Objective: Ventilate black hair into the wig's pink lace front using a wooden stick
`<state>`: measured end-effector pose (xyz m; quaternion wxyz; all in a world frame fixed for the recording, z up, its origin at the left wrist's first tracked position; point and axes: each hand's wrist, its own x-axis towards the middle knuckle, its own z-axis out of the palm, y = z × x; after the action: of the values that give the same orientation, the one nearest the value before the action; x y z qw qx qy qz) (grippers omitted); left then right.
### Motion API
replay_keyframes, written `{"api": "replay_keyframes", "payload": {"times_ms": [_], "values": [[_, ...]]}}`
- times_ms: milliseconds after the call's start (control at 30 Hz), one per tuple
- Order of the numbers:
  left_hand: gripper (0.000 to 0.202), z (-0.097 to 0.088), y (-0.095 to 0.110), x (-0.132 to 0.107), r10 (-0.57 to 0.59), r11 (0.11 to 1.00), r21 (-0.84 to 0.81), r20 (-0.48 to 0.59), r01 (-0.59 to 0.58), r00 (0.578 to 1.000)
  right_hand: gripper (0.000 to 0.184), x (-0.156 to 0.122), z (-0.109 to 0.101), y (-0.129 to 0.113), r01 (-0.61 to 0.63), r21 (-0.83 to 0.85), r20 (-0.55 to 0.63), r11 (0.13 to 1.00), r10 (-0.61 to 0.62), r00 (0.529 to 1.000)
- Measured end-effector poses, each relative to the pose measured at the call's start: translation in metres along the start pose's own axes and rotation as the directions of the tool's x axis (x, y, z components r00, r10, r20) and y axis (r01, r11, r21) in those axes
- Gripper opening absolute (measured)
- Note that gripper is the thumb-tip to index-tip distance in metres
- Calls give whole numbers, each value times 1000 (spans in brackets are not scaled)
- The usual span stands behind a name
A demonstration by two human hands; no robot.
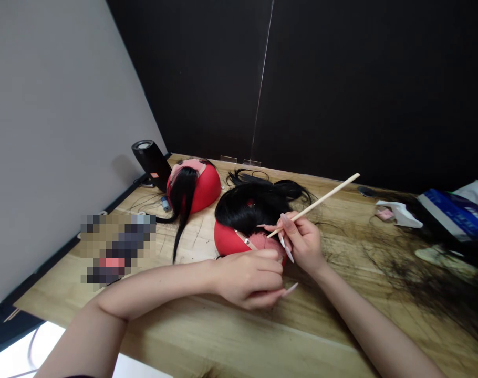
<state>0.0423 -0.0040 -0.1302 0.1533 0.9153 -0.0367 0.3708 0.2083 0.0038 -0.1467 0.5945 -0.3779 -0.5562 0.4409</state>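
Red dome form (229,242) under black wig hair (249,210), mid-table, directly ahead of both hands. Left hand (249,278) curled closed against dome's near side. Right hand (304,244) in narrow pinch on wooden stick (318,203), tip at hair, long axis running toward far right corner. Second red dome (207,189) beyond, nearer far left corner.

Smooth wooden stick (313,205), glossy wig block (227,240) (plastic, probably).

black speaker (151,165), blue packet (455,214), crumpled tissue (400,215)
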Motion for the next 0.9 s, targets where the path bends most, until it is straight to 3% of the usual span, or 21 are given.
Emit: {"api": "replay_keyframes", "payload": {"times_ms": [467, 733, 900], "values": [[33, 1, -1, 1, 3, 1000, 28, 0, -3, 1000, 39, 3, 3, 1, 76, 142, -54, 987, -69, 996], [30, 2, -2, -1, -21, 997, 78, -22, 23, 1000, 41, 4, 7, -3, -71, 292, -101, 954, 105, 989], [32, 3, -1, 0, -35, 994, 104, -32, 39, 999, 42, 4, 10, -10, -64, 291, -91, 955, 94, 991]]}}
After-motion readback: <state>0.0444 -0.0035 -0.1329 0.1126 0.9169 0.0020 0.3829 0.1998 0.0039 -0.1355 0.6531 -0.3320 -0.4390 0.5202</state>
